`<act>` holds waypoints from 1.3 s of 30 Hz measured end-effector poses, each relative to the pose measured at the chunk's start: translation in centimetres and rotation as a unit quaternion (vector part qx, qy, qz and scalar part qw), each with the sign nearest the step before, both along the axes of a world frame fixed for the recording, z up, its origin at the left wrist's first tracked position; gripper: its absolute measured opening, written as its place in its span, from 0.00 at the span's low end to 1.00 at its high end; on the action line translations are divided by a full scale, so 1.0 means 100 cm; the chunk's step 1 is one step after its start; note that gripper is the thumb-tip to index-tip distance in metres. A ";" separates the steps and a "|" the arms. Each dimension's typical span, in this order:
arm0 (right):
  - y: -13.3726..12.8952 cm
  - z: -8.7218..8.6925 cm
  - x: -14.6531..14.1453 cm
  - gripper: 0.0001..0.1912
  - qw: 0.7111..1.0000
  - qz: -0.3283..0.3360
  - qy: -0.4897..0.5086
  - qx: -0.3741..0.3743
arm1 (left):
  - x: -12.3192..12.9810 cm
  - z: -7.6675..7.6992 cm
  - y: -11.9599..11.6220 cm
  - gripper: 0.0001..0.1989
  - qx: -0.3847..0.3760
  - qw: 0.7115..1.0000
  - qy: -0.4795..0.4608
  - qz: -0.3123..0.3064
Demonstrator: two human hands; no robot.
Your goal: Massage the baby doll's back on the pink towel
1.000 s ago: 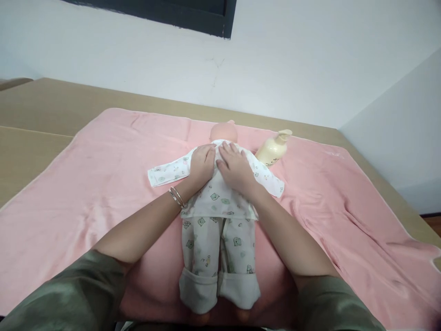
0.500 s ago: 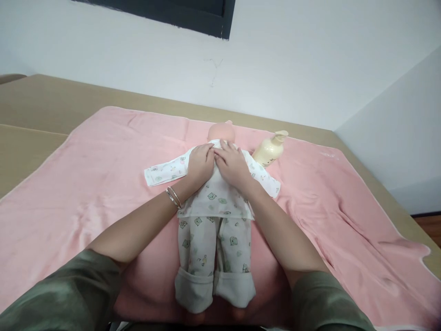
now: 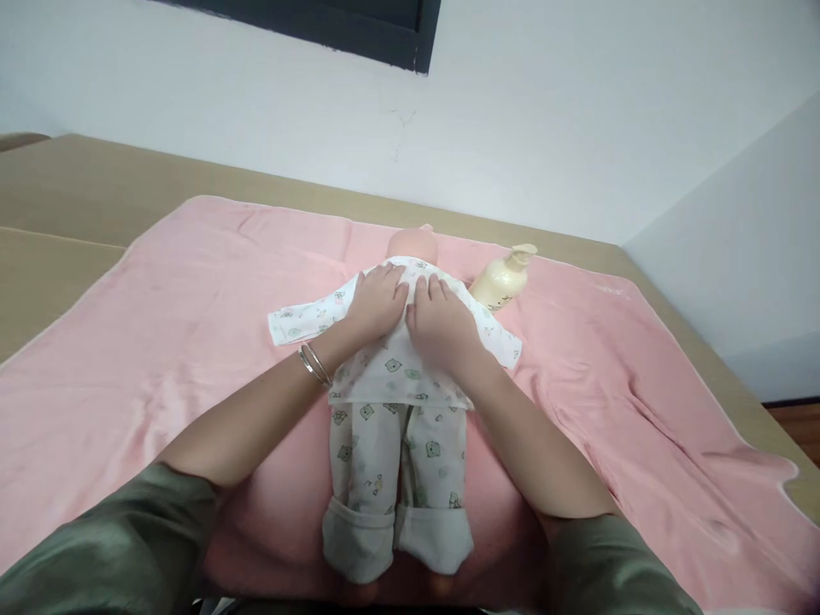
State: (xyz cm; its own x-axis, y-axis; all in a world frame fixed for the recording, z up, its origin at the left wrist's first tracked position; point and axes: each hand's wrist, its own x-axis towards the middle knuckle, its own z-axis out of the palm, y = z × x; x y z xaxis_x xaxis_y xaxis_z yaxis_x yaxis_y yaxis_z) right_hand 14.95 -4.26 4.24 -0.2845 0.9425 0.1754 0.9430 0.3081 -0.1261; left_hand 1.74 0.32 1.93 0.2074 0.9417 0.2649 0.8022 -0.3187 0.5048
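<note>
A baby doll lies stretched out with its head away from me, dressed in a white printed top and matching trousers with turned-up cuffs. My left hand rests flat on the upper left of the top, fingers extended, two thin bracelets at the wrist. On the right side of the top lies my right hand, slightly blurred, its fingers pointing toward the doll's head. A narrow strip of fabric shows between the hands. Both sleeves spread outward, and the doll's feet barely show below the cuffs.
Under the doll a pink blanket covers most of the wooden table, with wrinkles on the right. A cream pump bottle leans or lies beside the right sleeve. A white wall rises behind the table.
My hands have moved apart from touching near the collar. The right hand has slid back toward me and to the right; the left has shifted only slightly. Doll and bottle stay in place.
</note>
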 end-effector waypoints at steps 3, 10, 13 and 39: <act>-0.007 -0.003 -0.003 0.32 0.999 0.041 -0.030 0.017 | -0.002 0.004 0.004 0.26 -0.010 1.000 0.021 -0.010; 0.051 -0.005 0.024 0.34 0.992 -0.086 0.049 -0.082 | 0.010 0.009 -0.028 0.27 0.042 0.990 0.130 -0.019; 0.049 -0.004 0.023 0.34 0.992 -0.093 0.039 -0.077 | 0.007 0.007 -0.023 0.25 0.025 0.993 0.113 -0.028; 0.014 0.006 0.006 0.33 0.996 0.062 -0.046 -0.033 | -0.003 0.003 0.004 0.23 -0.027 0.999 -0.005 0.017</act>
